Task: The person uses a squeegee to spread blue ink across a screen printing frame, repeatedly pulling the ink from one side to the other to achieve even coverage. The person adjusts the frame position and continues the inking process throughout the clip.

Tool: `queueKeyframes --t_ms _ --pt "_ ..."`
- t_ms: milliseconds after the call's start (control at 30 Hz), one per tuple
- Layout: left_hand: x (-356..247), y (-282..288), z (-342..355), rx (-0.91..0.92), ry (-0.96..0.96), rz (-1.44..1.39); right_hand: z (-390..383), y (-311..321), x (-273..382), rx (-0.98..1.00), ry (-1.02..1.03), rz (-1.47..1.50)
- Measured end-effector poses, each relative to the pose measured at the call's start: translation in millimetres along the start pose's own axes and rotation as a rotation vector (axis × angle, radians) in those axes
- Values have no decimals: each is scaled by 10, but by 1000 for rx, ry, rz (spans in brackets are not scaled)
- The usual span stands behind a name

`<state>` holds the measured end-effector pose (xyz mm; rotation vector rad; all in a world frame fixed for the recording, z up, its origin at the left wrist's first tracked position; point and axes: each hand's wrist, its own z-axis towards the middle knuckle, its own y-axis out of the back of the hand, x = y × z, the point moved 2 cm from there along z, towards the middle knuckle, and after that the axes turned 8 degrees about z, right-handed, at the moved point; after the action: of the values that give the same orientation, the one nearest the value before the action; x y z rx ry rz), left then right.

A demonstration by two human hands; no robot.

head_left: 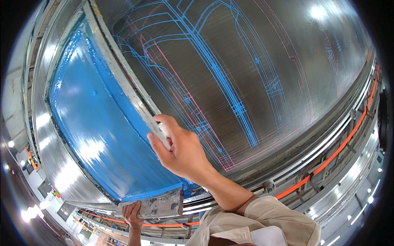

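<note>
Blue, glossy and wet-looking, the coating fills the panel at nine o'clock, a bright glare lying on its lower half, and look at the shiny metal rim bowing round its outer side! On to the hands. Near the centre of the dial, the right hand has its fingers curled round a pale piece at the lower end of the long, stained bar, which runs up toward eleven; whether that piece belongs to the bar, I cannot tell. Down at seven o'clock, the left hand grips the left end of a flat, grey-smeared plate, fingers laid over its face, its upper edge right against the coating's lower border. From twelve round to three spreads dark metal sheeting, traced with blue and pink lines. An orange cable sweeps past four, and a beige sleeve sits toward five.
</note>
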<state>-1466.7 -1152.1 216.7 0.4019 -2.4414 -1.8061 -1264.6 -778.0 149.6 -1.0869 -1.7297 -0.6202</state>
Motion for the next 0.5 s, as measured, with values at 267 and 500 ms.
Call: queueKeyframes --t_ms 267,500 --pt "-88 -71 -66 -63 54 3 13 -49 -122 -72 -25 -13" --pt "-65 -41 -242 -207 162 70 187 -55 -404 -136 187 -112"
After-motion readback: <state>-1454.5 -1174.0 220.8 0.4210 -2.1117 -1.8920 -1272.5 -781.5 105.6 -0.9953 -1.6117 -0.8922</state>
